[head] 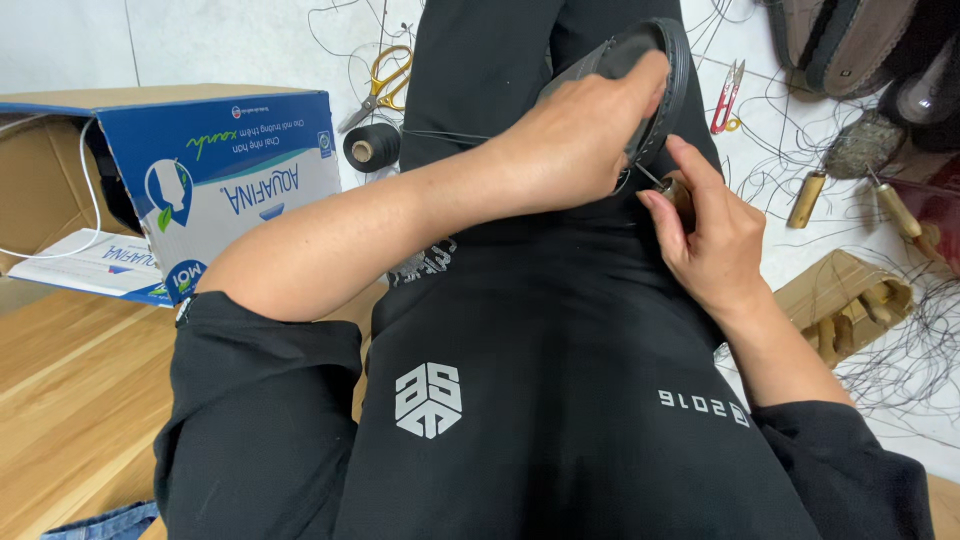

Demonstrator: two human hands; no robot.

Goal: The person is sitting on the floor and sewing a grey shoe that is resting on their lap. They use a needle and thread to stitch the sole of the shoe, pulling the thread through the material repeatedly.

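Observation:
A black shoe sole [668, 62] rests on edge across my black-trousered lap. My left hand [575, 135] reaches over from the left and grips its side, fingers curled on the rim. My right hand [710, 235] sits just below the sole, closed on a wooden-handled awl [680, 190] whose metal tip points at the sole's edge. A black thread [440, 135] runs from the sole leftward.
A blue and white cardboard box [215, 175] lies open at the left. On the white floor are a black thread spool [371, 147], yellow scissors [385, 80], red snips [727, 95], more shoes [850, 40], wooden-handled tools [855, 300] and loose threads. A wooden board [70, 390] lies lower left.

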